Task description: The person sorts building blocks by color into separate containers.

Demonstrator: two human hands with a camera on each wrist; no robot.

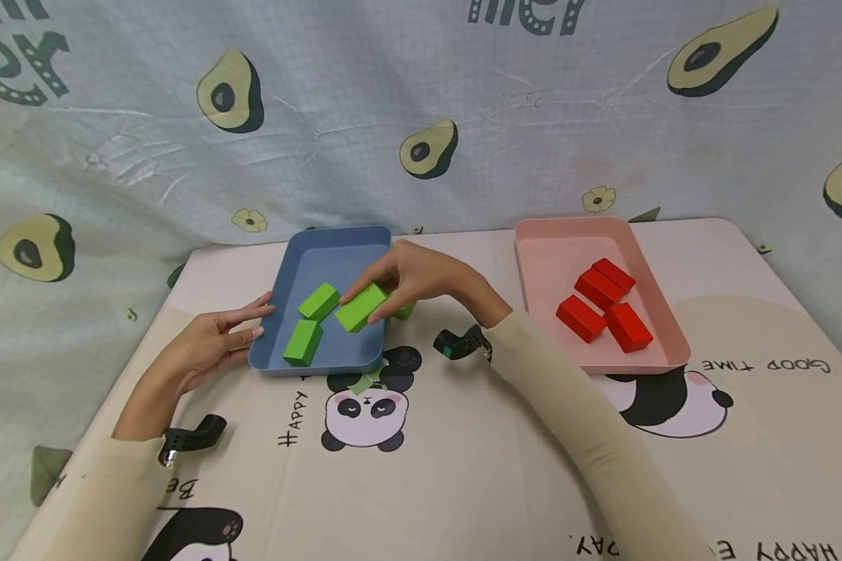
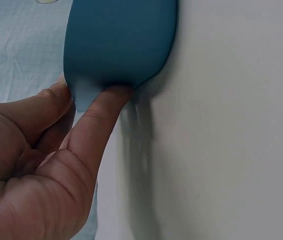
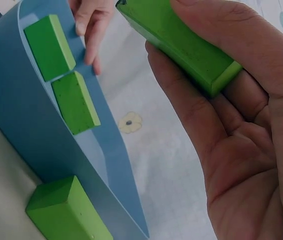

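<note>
My right hand [image 1: 421, 274] pinches a green block [image 1: 361, 308] between thumb and fingers, over the right side of the blue tray [image 1: 351, 240]. Two more green blocks lie inside that tray, a farther block [image 1: 319, 301] and a nearer block [image 1: 302, 343]. Another green block [image 3: 66, 207] sits on the table just outside the tray's right wall, mostly hidden by my right hand in the head view. At the tray's left side, my left hand [image 1: 210, 343] touches the outer wall with extended fingers; the left wrist view shows the thumb [image 2: 99, 120] against the tray's edge.
To the right stands a pink tray [image 1: 543, 257] with several red blocks [image 1: 599, 288] in its right part. A printed cloth with pandas covers the table [image 1: 449, 467]. Behind the table's back edge hangs an avocado-patterned curtain [image 1: 337, 140].
</note>
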